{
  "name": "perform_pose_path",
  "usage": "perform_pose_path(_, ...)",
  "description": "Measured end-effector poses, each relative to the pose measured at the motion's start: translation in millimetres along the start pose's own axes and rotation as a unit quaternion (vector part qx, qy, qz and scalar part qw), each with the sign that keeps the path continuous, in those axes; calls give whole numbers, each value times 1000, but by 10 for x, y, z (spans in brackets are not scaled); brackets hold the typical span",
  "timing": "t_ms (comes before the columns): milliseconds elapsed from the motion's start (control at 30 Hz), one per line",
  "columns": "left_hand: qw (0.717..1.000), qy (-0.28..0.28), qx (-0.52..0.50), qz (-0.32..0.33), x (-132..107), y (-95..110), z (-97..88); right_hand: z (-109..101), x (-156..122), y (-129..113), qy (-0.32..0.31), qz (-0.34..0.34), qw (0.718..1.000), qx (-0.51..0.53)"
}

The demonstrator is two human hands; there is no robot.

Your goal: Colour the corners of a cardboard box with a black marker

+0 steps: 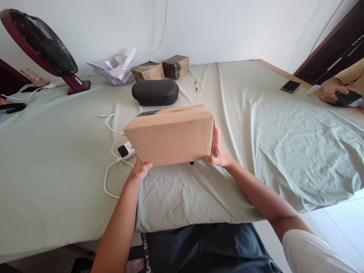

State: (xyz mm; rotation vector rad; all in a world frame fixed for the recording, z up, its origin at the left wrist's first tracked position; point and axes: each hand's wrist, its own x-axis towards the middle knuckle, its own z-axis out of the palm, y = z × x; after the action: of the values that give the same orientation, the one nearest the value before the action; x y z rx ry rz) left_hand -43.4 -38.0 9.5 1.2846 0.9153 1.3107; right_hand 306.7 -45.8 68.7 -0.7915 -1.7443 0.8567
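Observation:
A plain brown cardboard box (173, 142) is held up in front of me, slightly tilted, above the cloth-covered table. My left hand (140, 169) grips its lower left corner, thumb on the near face and the other fingers hidden beneath. At the right end, my right hand (217, 151) is closed on the box, thumb at the lower corner and fingers along the side. Dark tape or an opening shows on the box's top left; which one I cannot tell. A white device with a black end (126, 150) lies partly behind the box, beside a white cable (105, 178).
Behind the box sit a black hard case (155, 92), two patterned cartons (175, 67) and a plastic basket (113, 76) of items. A fan (42, 45) stands at the left. At the right are a phone (290, 86) and another person's hand (334, 91) holding a dark object.

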Motion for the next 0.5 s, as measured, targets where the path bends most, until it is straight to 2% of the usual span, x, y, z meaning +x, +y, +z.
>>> perform_pose_path(133,999,-18,45,-1,-38,35,-106,-87,-46,174,-37,29,999,8)
perform_pose_path(267,994,-45,100,-11,-24,77,-136,-121,-96,301,-27,48,998,11)
perform_pose_path(400,989,-57,133,-21,4,54,-133,-149,-90,262,-8,36,999,7)
perform_pose_path(500,992,-50,115,-19,-10,29,-127,-133,-64,148,-20,43,999,14)
